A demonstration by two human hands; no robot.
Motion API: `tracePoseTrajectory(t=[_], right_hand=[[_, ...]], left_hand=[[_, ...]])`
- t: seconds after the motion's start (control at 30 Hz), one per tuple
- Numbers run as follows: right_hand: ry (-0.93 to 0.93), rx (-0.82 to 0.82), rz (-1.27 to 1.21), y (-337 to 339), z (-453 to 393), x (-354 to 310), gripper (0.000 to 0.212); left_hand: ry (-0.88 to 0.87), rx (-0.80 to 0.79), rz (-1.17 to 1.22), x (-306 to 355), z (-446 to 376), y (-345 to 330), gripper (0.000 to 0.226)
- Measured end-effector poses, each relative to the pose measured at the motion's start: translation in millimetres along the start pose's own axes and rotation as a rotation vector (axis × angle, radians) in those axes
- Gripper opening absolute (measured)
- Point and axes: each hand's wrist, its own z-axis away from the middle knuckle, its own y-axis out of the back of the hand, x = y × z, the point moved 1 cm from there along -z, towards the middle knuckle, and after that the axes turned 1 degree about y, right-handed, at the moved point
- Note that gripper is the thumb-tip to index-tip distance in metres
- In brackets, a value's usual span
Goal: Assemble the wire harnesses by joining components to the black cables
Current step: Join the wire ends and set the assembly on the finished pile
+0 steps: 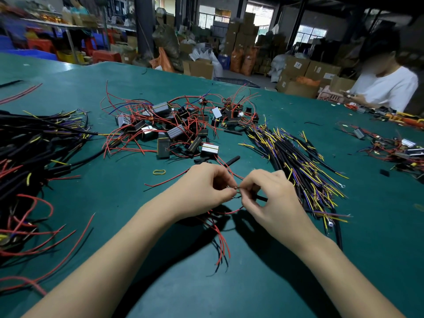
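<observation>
My left hand (206,189) and my right hand (268,193) meet fingertip to fingertip above the green table (160,283). Between them they pinch thin wire ends. The left hand holds red wires (220,237) that trail down toward me. The right hand grips a short black cable (261,198) whose end sticks out to the right. The joint itself is mostly hidden by my fingers. Ahead lies a heap of small black and grey components with red leads (179,127). A bundle of black cables with yellow and purple wires (298,166) lies to the right.
A pile of finished black harnesses with red leads (29,157) fills the left side. A yellow rubber band (159,172) lies ahead of my left hand. A person in a white shirt (387,88) works at the far right, with more components (394,150) nearby. Boxes stand behind the table.
</observation>
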Motion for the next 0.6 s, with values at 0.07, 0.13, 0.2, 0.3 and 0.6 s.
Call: tracePoseTrajectory(t=[0.07, 0.13, 0.2, 0.3, 0.6], right_hand=[[-0.011, 0.014, -0.024, -0.5, -0.4, 1.0, 0.008], [-0.039, 0.030, -0.070, -0.8, -0.4, 2.9, 0.008], [-0.075, 0.036, -0.135, -1.5, 0.2, 4.9, 0.008], [-0.102, 0.021, -0.187, -2.6, 1.4, 6.4, 0.011], [0.316, 0.091, 0.506, -0.7, -4.1, 1.8, 0.008]], left_hand=[[-0.035, 0.048, -0.003, 1.0, -0.1, -1.5, 0.011], [-0.102, 0.080, -0.027, 2.1, 0.5, -3.1, 0.011], [-0.180, 0.104, -0.099, 3.3, 1.1, -3.7, 0.006], [-0.309, 0.119, -0.292, 3.5, 1.3, -4.2, 0.005], [-0.316, 0.146, -0.215, 4.8, 0.7, -5.2, 0.010]])
